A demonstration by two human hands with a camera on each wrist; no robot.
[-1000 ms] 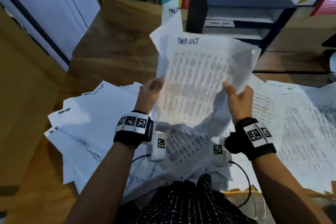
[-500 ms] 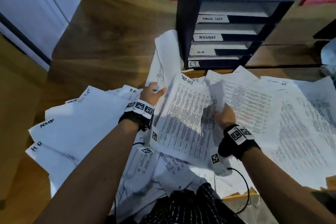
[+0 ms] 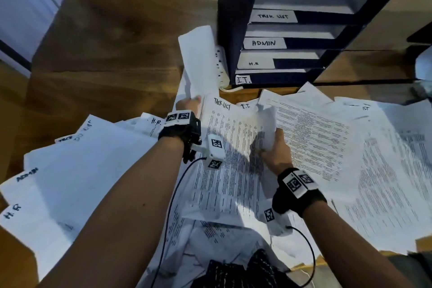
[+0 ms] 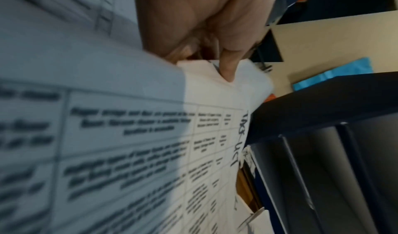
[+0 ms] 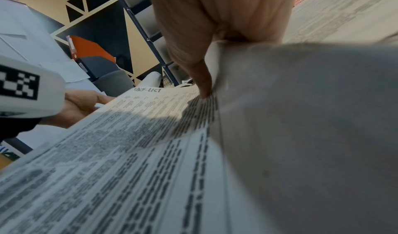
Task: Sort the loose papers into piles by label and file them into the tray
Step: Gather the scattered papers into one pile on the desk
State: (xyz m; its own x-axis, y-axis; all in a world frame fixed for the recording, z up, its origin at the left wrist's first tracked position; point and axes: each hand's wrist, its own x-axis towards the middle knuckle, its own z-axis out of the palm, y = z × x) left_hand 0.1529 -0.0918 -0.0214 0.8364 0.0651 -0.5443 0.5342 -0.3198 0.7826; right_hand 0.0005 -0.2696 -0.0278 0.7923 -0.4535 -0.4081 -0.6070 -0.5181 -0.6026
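On the wooden desk (image 3: 112,37), head view: left hand (image 3: 188,104) and right hand (image 3: 274,149) each pinch an edge of the "TASK LIST" sheet (image 3: 230,154), low over loose papers (image 3: 364,147), before the 4-slot filing tray (image 3: 236,18). Left wrist view: thumb (image 4: 228,67) pinches the sheet's top corner beside the tray. Right wrist view: thumb (image 5: 203,82) clamps its curled edge.

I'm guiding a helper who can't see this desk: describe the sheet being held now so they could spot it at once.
Start at the dark blue filing tray with labelled slots at the back of the desk. Just in front of it, the left hand and right hand grip one printed sheet. Unlike nearby pages marked I.T. or H.R., its top edge reads "TASK LIST" in handwriting.
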